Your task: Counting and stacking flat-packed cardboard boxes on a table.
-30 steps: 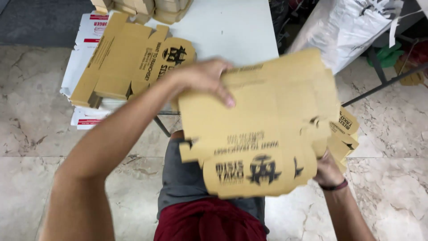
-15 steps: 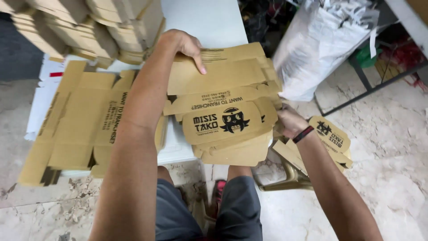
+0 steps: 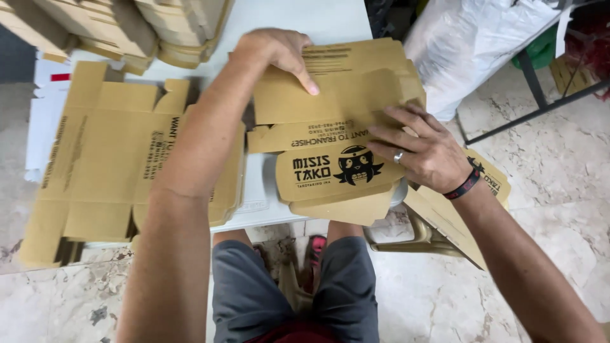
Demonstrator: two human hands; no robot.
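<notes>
Two bare hands work one die-cut brown cardboard box blank [image 3: 330, 121], which lies at the near right part of the white worktop [image 3: 318, 19], its printed front flap overhanging the near edge above the person's knees. Left of it rests a stack of flat blanks [image 3: 114, 159], with folded boxes piled [image 3: 114, 32] at the far left, a white plastic sack [image 3: 483, 44] on the floor at far right, and more printed blanks [image 3: 489, 184] on a chair just right of the knees. Judged from the creased panels, the step in hand is folding the blank into shape: the far panel is being pressed down while the front flap is held. The next move would call for firm, even pressure along the score lines and a steady hold so the tabs align. The left hand [image 3: 276, 51] reaches across from the near left, forearm extended, palm down, fingers [image 3: 308, 82] flat and pressing on the far panel, not closed round anything. The right hand [image 3: 422, 152] lies palm down on the flap's right side, fingers [image 3: 394, 136] spread and pressing, a ring on one finger and a dark wristband [image 3: 466, 184] at the wrist.
</notes>
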